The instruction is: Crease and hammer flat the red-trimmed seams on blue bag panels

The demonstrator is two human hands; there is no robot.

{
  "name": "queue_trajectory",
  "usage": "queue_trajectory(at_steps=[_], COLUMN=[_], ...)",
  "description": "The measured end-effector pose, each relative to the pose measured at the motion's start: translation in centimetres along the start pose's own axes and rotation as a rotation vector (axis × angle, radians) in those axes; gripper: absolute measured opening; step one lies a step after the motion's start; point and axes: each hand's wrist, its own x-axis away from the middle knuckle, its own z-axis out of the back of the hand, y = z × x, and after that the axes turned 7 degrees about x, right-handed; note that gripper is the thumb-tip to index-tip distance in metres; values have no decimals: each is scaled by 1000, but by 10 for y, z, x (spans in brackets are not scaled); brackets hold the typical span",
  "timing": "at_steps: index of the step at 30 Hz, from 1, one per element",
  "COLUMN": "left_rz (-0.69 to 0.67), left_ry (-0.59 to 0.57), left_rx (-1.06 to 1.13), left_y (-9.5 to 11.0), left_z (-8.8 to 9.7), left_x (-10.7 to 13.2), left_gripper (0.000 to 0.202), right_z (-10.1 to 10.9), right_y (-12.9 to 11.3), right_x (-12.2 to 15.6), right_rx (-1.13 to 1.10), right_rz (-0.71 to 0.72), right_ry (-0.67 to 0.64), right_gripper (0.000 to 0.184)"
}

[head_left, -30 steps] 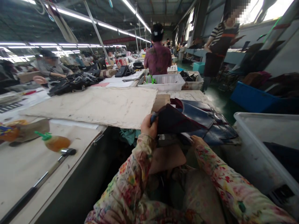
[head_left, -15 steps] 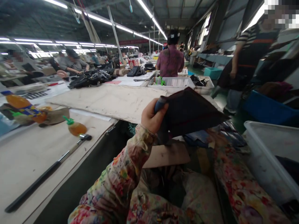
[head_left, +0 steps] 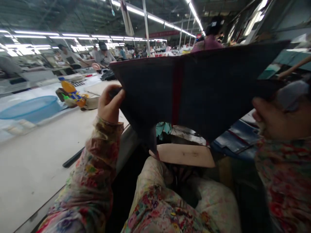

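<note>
I hold a dark navy panel [head_left: 206,87] with a red stripe down its middle, raised and spread wide in front of me. My left hand [head_left: 109,105] pinches its left top corner. My right hand [head_left: 275,121] grips its right end, close to the camera and blurred, with a grey covering on a finger. Below the panel lies a tan flat piece [head_left: 186,154] over my lap, and more navy pieces [head_left: 236,140] are stacked at the right.
The pale worktable [head_left: 31,158] runs along my left, with a dark hammer handle [head_left: 73,157] near its edge, an orange bottle [head_left: 71,92] and a blue basin [head_left: 29,108]. Other people work at tables in the back.
The panel has come up from the stack and is now spread wide between both hands at eye level. My right hand took its right end. My view swung left.
</note>
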Motion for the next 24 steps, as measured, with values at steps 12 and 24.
queue_trajectory(at_steps=[12,24], left_rz=[676,950], left_ry=[107,-370], left_rx=[-85,76], left_y=[-40,-91], left_z=[91,-2], left_x=[120,203], left_gripper=[41,48], right_z=[-62,-44], right_y=[-54,69], right_x=[24,9], right_rx=[15,322], right_rz=[614,337], right_ry=[-418,-644], right_gripper=[27,28])
